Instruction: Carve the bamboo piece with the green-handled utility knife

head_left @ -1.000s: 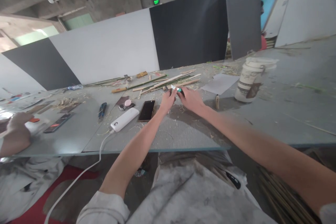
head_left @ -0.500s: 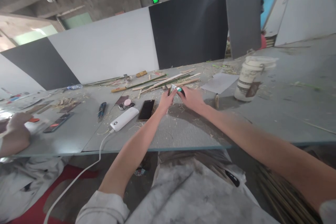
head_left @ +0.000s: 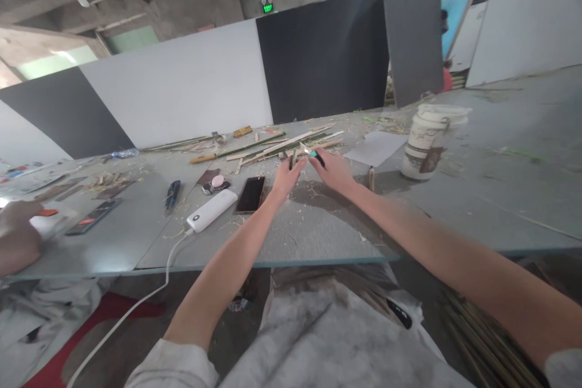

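Two bare hands work at the far middle of the grey desk (head_left: 318, 236), among pale shavings. The right hand (head_left: 334, 171) is clenched around one small knife with a teal-and-black handle (head_left: 315, 157); its short blade points toward 10 o'clock. The left hand (head_left: 285, 177) pinches one thin green bamboo strip (head_left: 293, 159) between thumb and fingers, touching the desk just at 9 o'clock of the knife. Strip and knife lie between the two hands, close together; whether the blade touches the strip cannot be told.

At 12 o'clock of the hands lies a loose heap of split bamboo sticks (head_left: 282, 144), too many and too overlapped to count. At 8 o'clock of the left hand lies one dark smartphone (head_left: 250, 194), face up, and just beyond it one white oblong power bank (head_left: 211, 210) with one white cable (head_left: 136, 309) running off the near edge. One dirty white plastic bucket (head_left: 425, 142) stands upright at 3 o'clock of the right hand, with one grey paper sheet (head_left: 375, 148) flat between them. One co-worker's hand (head_left: 18, 233) rests at the far 9 o'clock edge.
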Available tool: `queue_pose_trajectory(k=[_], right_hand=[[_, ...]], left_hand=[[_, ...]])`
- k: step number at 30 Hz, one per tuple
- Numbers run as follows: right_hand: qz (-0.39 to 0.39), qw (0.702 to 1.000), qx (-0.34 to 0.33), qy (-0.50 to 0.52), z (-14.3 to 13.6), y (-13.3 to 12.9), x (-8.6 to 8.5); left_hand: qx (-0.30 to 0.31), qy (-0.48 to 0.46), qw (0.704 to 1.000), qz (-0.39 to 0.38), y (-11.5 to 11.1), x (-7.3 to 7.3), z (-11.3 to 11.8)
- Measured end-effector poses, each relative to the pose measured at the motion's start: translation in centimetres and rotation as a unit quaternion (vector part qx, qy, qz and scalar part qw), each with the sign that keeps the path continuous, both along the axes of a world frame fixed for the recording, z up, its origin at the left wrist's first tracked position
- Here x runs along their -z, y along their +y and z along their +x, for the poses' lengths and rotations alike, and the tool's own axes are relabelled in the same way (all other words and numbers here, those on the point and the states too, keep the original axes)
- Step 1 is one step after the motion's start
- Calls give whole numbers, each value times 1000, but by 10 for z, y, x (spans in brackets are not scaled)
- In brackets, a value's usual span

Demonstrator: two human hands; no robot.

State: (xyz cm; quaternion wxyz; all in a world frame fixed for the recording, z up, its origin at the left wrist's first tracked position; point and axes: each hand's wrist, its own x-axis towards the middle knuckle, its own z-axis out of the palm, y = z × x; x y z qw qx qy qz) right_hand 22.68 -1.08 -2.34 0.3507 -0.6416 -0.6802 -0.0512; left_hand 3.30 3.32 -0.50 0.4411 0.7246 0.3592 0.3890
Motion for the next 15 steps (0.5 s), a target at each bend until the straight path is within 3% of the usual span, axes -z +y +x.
queue_pose_trajectory(k=[5,15], right_hand=[[1,998,-54,-12,-11,-7,-1],[-4,997,-70,-23,-7,-8,-1]], left_hand=[[2,-11,1000,-1,-2,1,1],[18,-4,1000,14,-4,1,-1]])
